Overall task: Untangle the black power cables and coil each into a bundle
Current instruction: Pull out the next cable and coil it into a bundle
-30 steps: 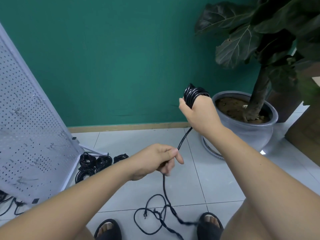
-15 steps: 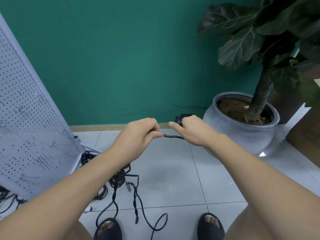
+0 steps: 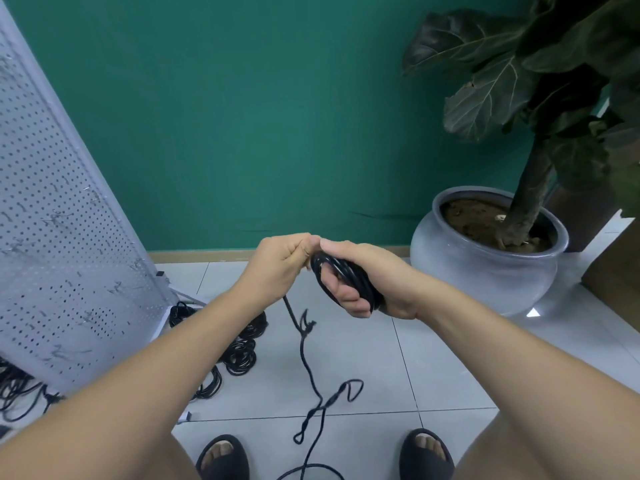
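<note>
Right hand (image 3: 388, 271) now turning palm-up, fingers curling round coil (image 3: 349, 277) | left hand (image 3: 277, 265) fingers pinching cable tail (image 3: 302, 348), trailing to 6 o'clock | 3 o'clock pot (image 3: 485, 282) holding soil (image 3: 474, 216) | 8 o'clock bundles (image 3: 242, 355) half-hiding behind forearm (image 3: 156, 368)

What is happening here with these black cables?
A person is coiling one black power cable. The right hand holds the coil, and the left hand grips the cable just beside it. Its loose tail hangs twisted down to the tiled floor. Several coiled bundles lie beside the white pegboard.
</note>
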`<state>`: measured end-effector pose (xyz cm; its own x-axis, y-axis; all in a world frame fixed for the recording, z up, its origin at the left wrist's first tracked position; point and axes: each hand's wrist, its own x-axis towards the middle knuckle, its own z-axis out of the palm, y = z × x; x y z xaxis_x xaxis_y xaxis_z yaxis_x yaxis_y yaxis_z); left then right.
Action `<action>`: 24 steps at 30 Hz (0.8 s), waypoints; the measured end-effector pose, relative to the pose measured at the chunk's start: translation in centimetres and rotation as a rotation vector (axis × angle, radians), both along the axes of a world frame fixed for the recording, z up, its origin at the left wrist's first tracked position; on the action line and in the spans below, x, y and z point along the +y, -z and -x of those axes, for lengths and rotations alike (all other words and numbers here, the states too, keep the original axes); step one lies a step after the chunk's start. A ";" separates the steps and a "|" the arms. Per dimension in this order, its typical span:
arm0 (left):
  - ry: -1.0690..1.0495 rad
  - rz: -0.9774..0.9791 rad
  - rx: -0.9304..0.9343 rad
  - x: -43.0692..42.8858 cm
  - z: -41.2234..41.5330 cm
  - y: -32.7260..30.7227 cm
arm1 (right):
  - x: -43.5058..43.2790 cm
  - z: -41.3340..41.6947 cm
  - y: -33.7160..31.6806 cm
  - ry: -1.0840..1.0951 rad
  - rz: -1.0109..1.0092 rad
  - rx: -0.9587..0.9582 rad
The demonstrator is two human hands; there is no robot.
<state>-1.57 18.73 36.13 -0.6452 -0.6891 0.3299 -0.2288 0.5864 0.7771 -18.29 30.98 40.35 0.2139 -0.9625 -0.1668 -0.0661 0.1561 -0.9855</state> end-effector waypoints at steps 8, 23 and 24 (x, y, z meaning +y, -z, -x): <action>-0.016 -0.473 0.073 4.0 3.1 2.7 | 0.3 -1.2 -1.7 0.253 0.202 -0.337; 0.191 -0.446 -0.295 6.7 3.7 2.7 | -4.5 3.1 2.1 0.437 0.538 0.966; 0.193 -0.395 -0.338 6.3 3.4 2.5 | -4.6 3.2 2.4 0.397 0.491 1.072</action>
<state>-4.96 25.08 33.67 -0.7971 -0.5772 -0.1772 -0.4211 0.3210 0.8483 -21.48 26.40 37.98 -0.1281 -0.9394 0.3180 -0.9058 -0.0198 -0.4233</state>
